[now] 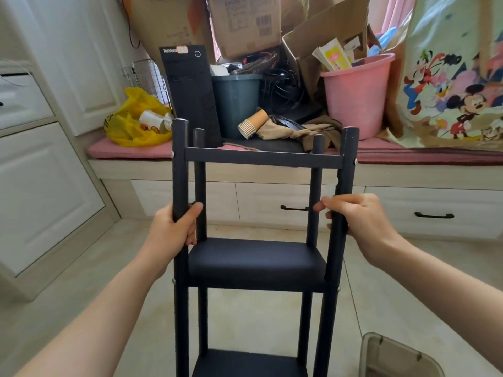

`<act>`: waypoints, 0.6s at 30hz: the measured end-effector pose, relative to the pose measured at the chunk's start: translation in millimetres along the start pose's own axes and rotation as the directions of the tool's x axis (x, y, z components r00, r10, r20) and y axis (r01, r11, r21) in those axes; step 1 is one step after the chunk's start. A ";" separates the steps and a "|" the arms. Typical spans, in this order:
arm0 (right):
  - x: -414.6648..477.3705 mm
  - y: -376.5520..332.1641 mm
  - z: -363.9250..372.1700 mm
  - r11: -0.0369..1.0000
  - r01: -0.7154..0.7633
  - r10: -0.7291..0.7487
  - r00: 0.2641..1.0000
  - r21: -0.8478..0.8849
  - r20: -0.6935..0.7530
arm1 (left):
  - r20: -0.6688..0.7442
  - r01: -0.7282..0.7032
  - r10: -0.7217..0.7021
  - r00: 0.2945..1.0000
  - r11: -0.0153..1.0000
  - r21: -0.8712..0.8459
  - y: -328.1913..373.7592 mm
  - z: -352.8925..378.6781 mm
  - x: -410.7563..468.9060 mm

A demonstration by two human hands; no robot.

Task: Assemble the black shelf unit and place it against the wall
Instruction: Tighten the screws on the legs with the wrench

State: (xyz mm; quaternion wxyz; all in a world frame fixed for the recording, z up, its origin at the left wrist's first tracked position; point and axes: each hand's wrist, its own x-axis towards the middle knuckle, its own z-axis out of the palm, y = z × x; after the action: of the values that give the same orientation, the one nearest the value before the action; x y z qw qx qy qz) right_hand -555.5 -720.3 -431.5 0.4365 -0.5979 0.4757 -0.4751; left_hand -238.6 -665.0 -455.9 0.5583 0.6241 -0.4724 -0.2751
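Held black shelf unit upright at centre, on near side of cushioned bench; wrapped left hand round near-left post; curled right hand round near-right post; clamped both, well apart, between top frame and middle shelf; noted computer tower, pink bucket and yellow bag far behind on bench; could not tell whether feet touched floor.

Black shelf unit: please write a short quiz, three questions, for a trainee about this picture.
1. True or false: the left hand and the right hand each grip a front post of the shelf unit.
2. The bucket is: A pink, B green, C white.
3. Fill in: the stack of paper cups lies on its ____.
Key: 1 true; 2 A; 3 side.
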 end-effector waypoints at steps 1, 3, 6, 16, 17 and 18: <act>-1.5 -3.0 0.8 1.000 0.010 -0.010 1.000 0.005 0.005 | -0.020 -0.001 0.001 1.000 1.000 0.001 -1.9 0.1 2.0; -4.5 -7.8 1.7 0.999 0.041 -0.041 0.999 0.013 0.025 | -0.058 -0.002 0.002 0.998 1.000 0.001 -5.0 0.3 5.2; -8.6 -13.0 2.9 0.994 0.102 -0.104 0.992 0.035 0.072 | -0.095 -0.004 0.006 0.995 1.000 0.015 -8.4 -0.4 8.9; -29.8 -30.3 11.3 0.963 0.267 -0.260 0.957 -0.042 0.132 | -0.130 0.029 -0.020 0.991 0.997 0.070 -22.3 -3.3 12.1; -31.1 -31.4 12.3 0.961 0.271 -0.262 0.956 -0.050 0.135 | -0.129 0.039 -0.028 0.991 0.996 0.080 -23.7 -3.1 11.8; -32.4 -32.3 13.1 0.960 0.275 -0.265 0.954 -0.057 0.140 | -0.130 0.048 -0.036 0.991 0.995 0.092 -24.9 -3.1 11.4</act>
State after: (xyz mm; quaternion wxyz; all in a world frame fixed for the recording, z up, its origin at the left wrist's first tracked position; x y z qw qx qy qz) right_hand -540.8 -682.2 -407.3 0.3745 -0.7034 0.3776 -0.4716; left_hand -224.2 -675.6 -476.9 0.5513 0.6760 -0.4349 -0.2236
